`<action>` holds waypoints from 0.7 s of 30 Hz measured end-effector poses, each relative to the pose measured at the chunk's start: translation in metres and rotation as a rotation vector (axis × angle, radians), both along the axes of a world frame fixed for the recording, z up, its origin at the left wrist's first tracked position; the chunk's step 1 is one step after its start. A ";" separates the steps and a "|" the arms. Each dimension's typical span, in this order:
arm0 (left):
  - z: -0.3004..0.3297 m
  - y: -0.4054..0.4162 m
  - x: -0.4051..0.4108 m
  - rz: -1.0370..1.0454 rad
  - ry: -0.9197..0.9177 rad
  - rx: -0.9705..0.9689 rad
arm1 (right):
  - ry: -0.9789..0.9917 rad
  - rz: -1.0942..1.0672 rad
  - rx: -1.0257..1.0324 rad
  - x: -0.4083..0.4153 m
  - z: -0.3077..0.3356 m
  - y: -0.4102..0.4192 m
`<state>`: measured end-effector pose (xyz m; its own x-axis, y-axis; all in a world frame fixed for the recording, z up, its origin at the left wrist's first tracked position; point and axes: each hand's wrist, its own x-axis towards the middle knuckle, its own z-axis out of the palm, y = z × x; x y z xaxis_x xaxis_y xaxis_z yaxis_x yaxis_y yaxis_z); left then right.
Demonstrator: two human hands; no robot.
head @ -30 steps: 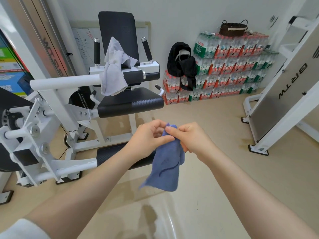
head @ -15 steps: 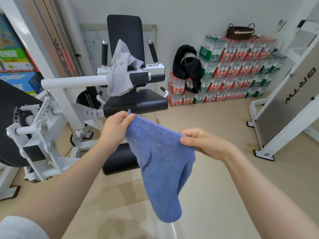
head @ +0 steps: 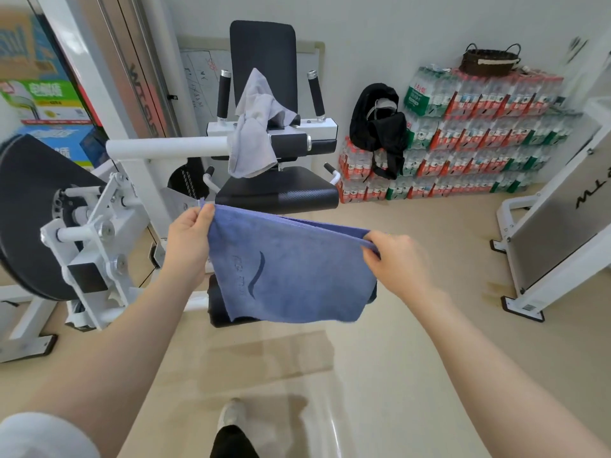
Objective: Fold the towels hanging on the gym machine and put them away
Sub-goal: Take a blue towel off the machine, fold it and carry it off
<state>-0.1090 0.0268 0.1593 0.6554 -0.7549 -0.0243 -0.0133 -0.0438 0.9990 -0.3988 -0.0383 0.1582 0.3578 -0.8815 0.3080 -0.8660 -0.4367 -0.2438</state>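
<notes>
Hands have spread wider apart than half a second ago, pulling the blue towel (head: 291, 272) from a drooping bunch into a taut sheet: left hand (head: 190, 239) pinches its upper-left corner, right hand (head: 395, 259) pinches the upper-right edge, and the towel hangs flat between them in front of the machine (head: 158, 150), with what looks like a second layer showing behind its top edge. Grey towel (head: 253, 127) is draped over the machine's arm above the seat (head: 277, 193), unchanged. Basket (head: 491, 61) sits on top of the stacked bottle packs (head: 469, 143) by the wall, contents not visible from here; black bag (head: 378, 127) leans on the packs.
</notes>
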 end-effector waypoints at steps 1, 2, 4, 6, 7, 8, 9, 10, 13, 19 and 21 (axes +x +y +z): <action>-0.002 -0.002 0.007 0.010 0.017 -0.010 | -0.031 0.029 -0.085 0.002 -0.001 -0.001; -0.003 -0.003 0.013 0.014 0.023 -0.021 | -0.055 0.064 -0.141 0.005 0.000 -0.004; -0.005 -0.008 0.023 0.008 0.029 -0.046 | -0.009 0.111 -0.224 0.010 0.002 -0.016; -0.008 -0.018 0.029 -0.005 0.045 -0.067 | 0.056 0.140 -0.323 0.018 0.001 -0.034; -0.007 -0.024 0.031 -0.009 0.044 -0.071 | 0.057 0.144 -0.358 0.023 0.001 -0.044; -0.007 -0.030 0.034 -0.013 0.038 -0.070 | 0.055 0.135 -0.403 0.028 0.001 -0.053; -0.007 -0.037 0.037 -0.020 0.033 -0.069 | 0.066 0.098 -0.451 0.034 0.000 -0.062; -0.007 -0.044 0.041 -0.029 0.037 -0.075 | 0.083 0.050 -0.480 0.039 -0.001 -0.070; -0.012 -0.064 0.061 -0.065 0.055 -0.054 | 0.159 -0.042 -0.390 0.051 0.000 -0.092; -0.005 -0.116 0.095 -0.126 -0.143 0.011 | 0.459 -0.334 0.144 0.084 0.012 -0.135; 0.004 -0.128 0.105 -0.085 -0.120 -0.016 | 0.253 -0.291 0.014 0.091 0.018 -0.150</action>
<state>-0.0044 -0.1010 0.1631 0.5867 -0.8073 0.0628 -0.1354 -0.0214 0.9906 -0.3074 -0.1886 0.1762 0.1549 -0.9611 0.2289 -0.9868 -0.1617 -0.0110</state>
